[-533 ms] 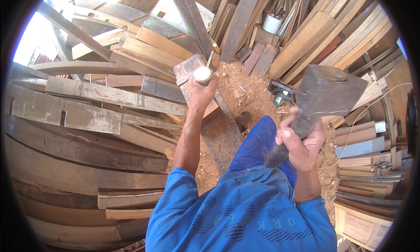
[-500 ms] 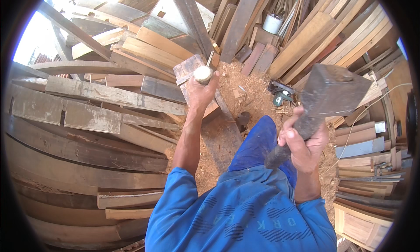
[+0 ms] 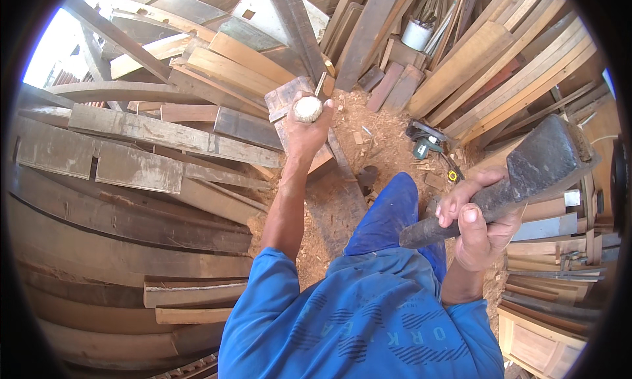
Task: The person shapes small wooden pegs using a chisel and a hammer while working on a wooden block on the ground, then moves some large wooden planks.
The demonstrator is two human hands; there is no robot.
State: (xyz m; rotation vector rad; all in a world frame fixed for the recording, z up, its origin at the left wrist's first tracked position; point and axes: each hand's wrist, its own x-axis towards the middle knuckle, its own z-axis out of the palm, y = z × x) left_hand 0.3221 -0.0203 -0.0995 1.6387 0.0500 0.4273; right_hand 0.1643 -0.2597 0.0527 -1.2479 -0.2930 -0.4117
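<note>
My left hand is wrapped round a chisel, whose pale round handle end faces up. Beyond the fist a narrow strip of its blade seems to show. Under it lies a reddish-brown wooden board, and whether the chisel's tip touches the wood is hidden. On the right, my right hand grips a dark wooden mallet by its handle. The mallet's blocky head tilts up and to the right, away from the chisel.
Stacked planks fill the left side, and more boards lean at the back right. A green and black power tool and a yellow tape measure rest on the shaving-covered ground. A white can stands among offcuts.
My right hand has swung the mallet outward to the right, and its head now tilts right. The left hand holds the chisel in nearly the same place. The tape measure has come into sight.
</note>
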